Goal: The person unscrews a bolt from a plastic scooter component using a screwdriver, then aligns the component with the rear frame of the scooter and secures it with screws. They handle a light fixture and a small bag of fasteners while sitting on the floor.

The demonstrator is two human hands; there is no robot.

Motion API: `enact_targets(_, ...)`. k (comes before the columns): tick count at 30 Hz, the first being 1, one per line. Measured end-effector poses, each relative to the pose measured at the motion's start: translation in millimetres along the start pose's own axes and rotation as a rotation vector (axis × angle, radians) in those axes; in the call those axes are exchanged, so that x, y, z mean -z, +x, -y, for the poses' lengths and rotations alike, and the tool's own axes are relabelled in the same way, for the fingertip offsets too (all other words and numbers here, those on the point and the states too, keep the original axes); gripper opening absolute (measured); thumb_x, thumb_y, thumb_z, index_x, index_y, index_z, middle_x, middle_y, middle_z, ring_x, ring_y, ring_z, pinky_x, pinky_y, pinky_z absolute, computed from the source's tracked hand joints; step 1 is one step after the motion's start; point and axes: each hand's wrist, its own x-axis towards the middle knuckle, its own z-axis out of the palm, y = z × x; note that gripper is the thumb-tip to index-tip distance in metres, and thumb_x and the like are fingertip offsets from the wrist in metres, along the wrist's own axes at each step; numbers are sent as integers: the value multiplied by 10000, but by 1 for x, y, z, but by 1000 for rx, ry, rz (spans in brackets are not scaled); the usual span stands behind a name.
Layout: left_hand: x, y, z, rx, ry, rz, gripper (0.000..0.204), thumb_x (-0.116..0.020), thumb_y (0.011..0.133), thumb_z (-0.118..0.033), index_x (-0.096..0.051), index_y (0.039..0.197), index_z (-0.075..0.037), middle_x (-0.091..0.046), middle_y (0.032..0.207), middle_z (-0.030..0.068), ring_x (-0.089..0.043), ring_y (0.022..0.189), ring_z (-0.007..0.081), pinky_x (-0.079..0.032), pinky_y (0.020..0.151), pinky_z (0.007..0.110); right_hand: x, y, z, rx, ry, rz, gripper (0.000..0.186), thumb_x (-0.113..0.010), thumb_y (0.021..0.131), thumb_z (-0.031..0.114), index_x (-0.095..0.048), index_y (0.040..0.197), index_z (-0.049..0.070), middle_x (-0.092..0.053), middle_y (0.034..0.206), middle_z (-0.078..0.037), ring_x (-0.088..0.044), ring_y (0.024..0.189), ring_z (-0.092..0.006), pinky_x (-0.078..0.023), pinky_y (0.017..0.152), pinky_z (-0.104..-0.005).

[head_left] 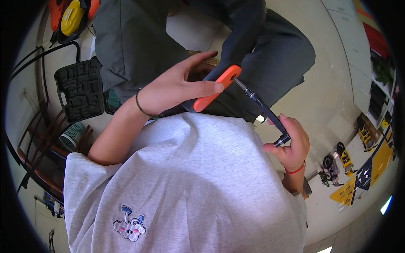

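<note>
My left hand (175, 88) grips a flat orange, rounded bar (230, 76), its thumb pressed on the face. The bar lies against a long black part (242, 40) between my knees; how they join is hidden. In my right hand (295, 141) is a black angled hand driver (270, 114), gripped near its bent end. Its silvery shaft (239, 83) reaches the hole at the upper end of the orange bar; whether it sits on a screw cannot be seen. Fingers of both hands are partly hidden behind what they hold.
An open black moulded tool case (79, 86) stands at my left, above a pale green basket (71, 135) and brown wooden chair parts (40, 162). A yellow and orange item (72, 17) lies far left. White cabinets (346, 33) and yellow-black machines (345, 158) are at the right.
</note>
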Motion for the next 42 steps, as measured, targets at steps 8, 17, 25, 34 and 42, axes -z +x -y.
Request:
enact_targets(8,-10,-1,3,-180,279,-68,853,-795,803,-230,-324,1459,47,-503,1352,165,-499,1233,215,-361,1069,333,-33,-10,11,-571,438,-284,535,-358,1063,332,-663,822,-35,-474,581,-33,-399,494,-101,-281,467,-255)
enact_targets(17,-26,-9,-12,-338,645,-129,842,-793,736,-151,-359,1433,32,-505,1292,196,-514,1219,313,-388,1051,362,-55,-37,-9,-753,1079,-450,462,-340,1070,352,-435,1300,-37,-448,669,-6,-362,517,-80,-283,508,-225)
enact_targets(25,-24,-11,-10,-308,550,-115,819,-765,740,-159,-370,1431,31,-523,1273,187,-519,1207,307,-389,1043,355,-45,-55,1,-491,397,-158,556,-591,963,383,-521,1295,-57,-602,751,-45,-521,590,-135,-443,634,-246)
enact_targets(34,-22,-17,-20,-312,568,-63,830,-751,738,-181,-367,1445,21,-529,1270,168,-520,1199,273,-395,1031,360,-52,-42,-6,-745,759,-186,588,-303,1063,433,-614,1129,-60,-460,643,-14,-381,550,-93,-308,563,-240)
enact_targets(42,-24,-15,-16,-288,553,-78,823,-752,741,-161,-368,1448,14,-533,1221,161,-537,1145,243,-421,985,331,-52,-54,-3,-453,803,-414,288,-577,970,143,-446,1186,5,-523,791,-48,-480,624,-96,-384,560,-220)
